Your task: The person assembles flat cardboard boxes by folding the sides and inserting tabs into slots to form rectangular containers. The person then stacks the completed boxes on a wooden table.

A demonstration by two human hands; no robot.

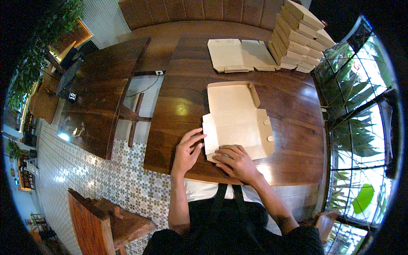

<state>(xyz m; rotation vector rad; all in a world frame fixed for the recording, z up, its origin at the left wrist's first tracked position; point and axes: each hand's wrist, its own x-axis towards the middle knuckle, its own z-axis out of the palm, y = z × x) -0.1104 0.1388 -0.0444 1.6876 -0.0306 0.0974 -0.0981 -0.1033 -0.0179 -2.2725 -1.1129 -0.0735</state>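
A brown cardboard box (238,131) lies unfolded in front of me on the dark wooden table. Its lid part points away from me with the far edge and right flap raised, and its side flaps spread outward. My left hand (187,151) is beside the box's left flap, fingers apart and fingertips at the flap's edge. At the near-left corner my right hand (239,162) has its fingers bent over the near flap, with the thumb low by the front edge. The fingers partly cover that corner.
Beyond the box lie flat cardboard blanks (242,56). A tall stack of folded boxes (299,38) stands at the table's far right. Another wooden table (102,93) is to the left, past a gap with a cable. A wooden chair (91,221) stands lower left; a gridded window (357,140) is right.
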